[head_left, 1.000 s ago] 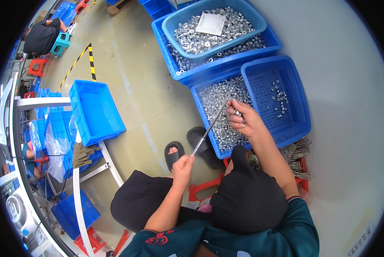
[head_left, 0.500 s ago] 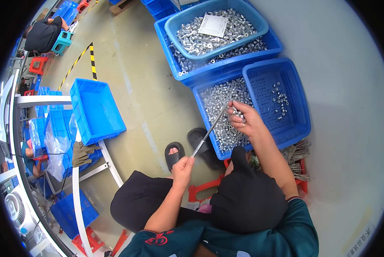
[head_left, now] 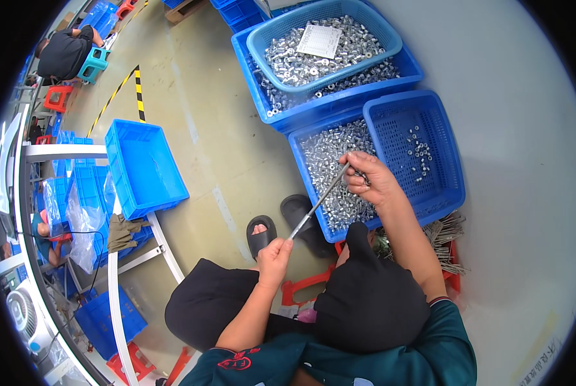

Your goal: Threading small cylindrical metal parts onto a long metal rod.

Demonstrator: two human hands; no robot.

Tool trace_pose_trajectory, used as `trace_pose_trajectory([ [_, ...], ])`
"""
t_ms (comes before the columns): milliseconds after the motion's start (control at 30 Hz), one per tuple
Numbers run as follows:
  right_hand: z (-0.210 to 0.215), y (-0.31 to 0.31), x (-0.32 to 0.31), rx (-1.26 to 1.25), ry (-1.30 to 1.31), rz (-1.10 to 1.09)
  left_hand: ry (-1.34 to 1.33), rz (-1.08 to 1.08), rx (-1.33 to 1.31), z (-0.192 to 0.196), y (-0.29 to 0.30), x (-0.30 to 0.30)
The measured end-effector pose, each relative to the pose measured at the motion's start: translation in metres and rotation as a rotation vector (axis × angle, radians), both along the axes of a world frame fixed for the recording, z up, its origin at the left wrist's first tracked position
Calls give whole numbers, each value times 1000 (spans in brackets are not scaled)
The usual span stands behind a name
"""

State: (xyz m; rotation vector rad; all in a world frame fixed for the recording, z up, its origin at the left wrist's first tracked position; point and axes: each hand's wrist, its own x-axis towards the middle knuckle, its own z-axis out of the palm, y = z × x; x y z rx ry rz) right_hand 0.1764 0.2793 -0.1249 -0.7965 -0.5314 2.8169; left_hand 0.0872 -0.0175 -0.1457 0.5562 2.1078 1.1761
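Note:
A thin metal rod [head_left: 327, 192] slants between my hands. My left hand [head_left: 275, 258], closed, grips its lower end above my lap. Close to that hand the rod is thicker and brighter, as if small metal pieces were strung on it. At the upper end, the thumb and forefinger of my right hand [head_left: 373, 177] pinch the rod. Several small metal pieces [head_left: 361, 178] show in its curled fingers. Below that hand, a blue bin [head_left: 320, 225] holds a heap of small silvery metal sleeves [head_left: 333, 148].
A blue perforated basket [head_left: 452, 174] with scattered metal pieces rests on the bin's right side. Beyond, a light-blue basket [head_left: 256, 55] of metal parts carries a paper slip [head_left: 319, 41]. A blue crate [head_left: 148, 164] sits left on a white frame [head_left: 113, 289]. Thin rods [head_left: 445, 241] lie at right.
My right fingers have shifted slightly at the rod's upper end, which now sits a little lower and to the right. My left hand has barely moved.

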Motion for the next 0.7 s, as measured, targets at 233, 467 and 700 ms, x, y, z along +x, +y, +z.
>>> trace_pose_trajectory([
  [233,27,4,-4,341,-140,115,35,7,37,1,0,-2],
  [467,39,16,4,629,-255,214,293,-43,19,18,9,-12],
  [700,41,4,-3,571,-151,185,103,-33,67,11,8,-9],
])
